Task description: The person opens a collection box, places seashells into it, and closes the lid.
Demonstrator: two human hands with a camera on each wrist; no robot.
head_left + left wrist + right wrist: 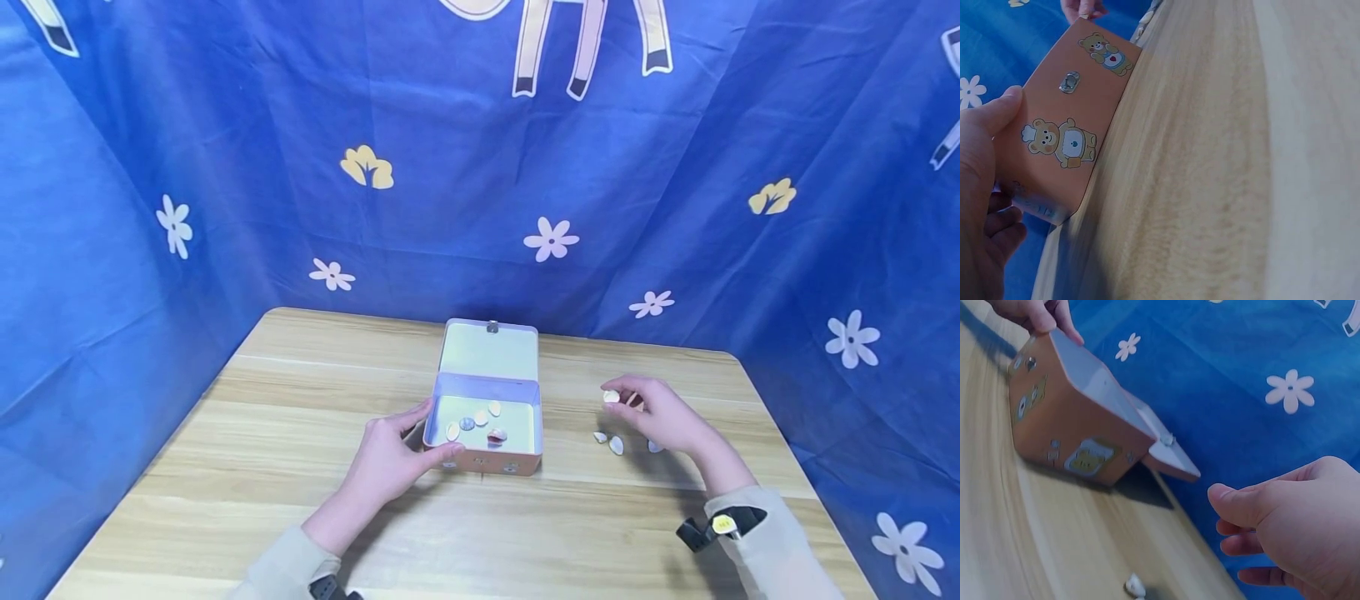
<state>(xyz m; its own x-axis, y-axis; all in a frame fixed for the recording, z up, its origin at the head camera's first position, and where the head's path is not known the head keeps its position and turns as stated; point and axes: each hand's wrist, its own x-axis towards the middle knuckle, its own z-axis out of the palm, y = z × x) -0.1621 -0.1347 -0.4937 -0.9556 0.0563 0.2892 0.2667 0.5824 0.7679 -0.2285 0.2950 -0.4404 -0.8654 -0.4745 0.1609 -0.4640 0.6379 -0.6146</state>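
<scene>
An orange tin box (487,461) with bear pictures and a metal latch (1069,82) stands on the table, its lid (489,352) folded back. Several seashells (497,435) lie inside. At the box's left front corner my left hand (390,458) grips it, thumb on the front and fingers along the left side. To the right of the box, my right hand (656,412) pinches a pale seashell (611,397) above the table; the right wrist view hides that shell behind the hand (1304,522). Below this hand lie more shells (617,445), one (654,447) partly covered by it.
The wooden table (247,433) carries the box near its back edge. Blue cloth (465,208) with flowers and animal legs hangs close behind and on both sides. Dark wrist straps (723,527) sit over the light sleeves.
</scene>
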